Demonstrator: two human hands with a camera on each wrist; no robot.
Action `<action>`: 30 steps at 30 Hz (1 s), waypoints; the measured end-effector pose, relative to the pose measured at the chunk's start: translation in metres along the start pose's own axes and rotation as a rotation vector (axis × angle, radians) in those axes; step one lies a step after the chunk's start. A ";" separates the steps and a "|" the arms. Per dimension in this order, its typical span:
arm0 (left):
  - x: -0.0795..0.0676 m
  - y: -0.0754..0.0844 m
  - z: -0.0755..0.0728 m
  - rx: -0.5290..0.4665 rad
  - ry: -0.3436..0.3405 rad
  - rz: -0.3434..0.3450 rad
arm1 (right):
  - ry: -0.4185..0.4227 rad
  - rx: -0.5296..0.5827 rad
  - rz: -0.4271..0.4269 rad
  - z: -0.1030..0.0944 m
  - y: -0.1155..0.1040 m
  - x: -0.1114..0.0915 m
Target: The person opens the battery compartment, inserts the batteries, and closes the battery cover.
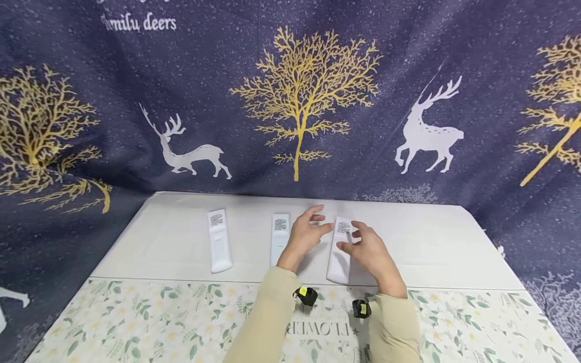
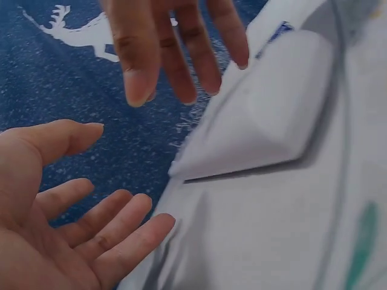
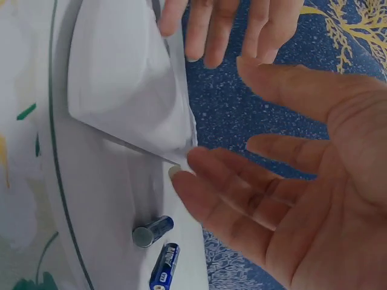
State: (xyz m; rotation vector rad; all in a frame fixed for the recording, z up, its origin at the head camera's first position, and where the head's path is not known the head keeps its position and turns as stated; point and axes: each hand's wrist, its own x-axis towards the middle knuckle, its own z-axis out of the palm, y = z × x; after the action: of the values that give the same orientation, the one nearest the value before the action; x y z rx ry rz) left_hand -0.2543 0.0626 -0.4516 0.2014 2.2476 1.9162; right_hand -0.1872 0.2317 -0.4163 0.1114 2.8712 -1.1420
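A white remote control (image 1: 338,259) lies face down on the white tabletop between my two hands in the head view, its printed label toward the far end. My left hand (image 1: 308,234) is at its left side, fingers spread and slightly bent. Over its right side hovers my right hand (image 1: 371,250), thumb and fingers apart. In the right wrist view one fingertip of the right hand is close to the remote's (image 3: 121,72) edge; contact is unclear. Two blue batteries, one nearer the remote (image 3: 153,231) and one farther (image 3: 164,267), lie beside it, hidden in the head view.
Two more face-down remotes lie to the left: one at the far left (image 1: 220,242) and one (image 1: 279,239) partly behind my left arm. A floral cloth (image 1: 181,317) covers the table's near part. A dark blue curtain (image 1: 345,166) hangs behind the table.
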 end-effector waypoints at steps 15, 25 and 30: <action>-0.008 -0.011 0.010 -0.003 -0.045 -0.107 | -0.034 -0.069 0.062 0.014 0.005 0.006; -0.011 -0.007 0.011 0.035 -0.030 -0.106 | 0.010 0.055 0.009 0.023 0.008 0.012; -0.007 -0.013 0.009 0.005 0.005 -0.116 | 0.025 0.084 -0.020 0.029 0.008 0.013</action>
State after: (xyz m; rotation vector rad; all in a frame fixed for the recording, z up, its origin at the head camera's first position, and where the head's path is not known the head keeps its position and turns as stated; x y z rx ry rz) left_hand -0.2449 0.0674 -0.4649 0.0657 2.2161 1.8541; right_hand -0.1987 0.2182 -0.4433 0.1008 2.8527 -1.2743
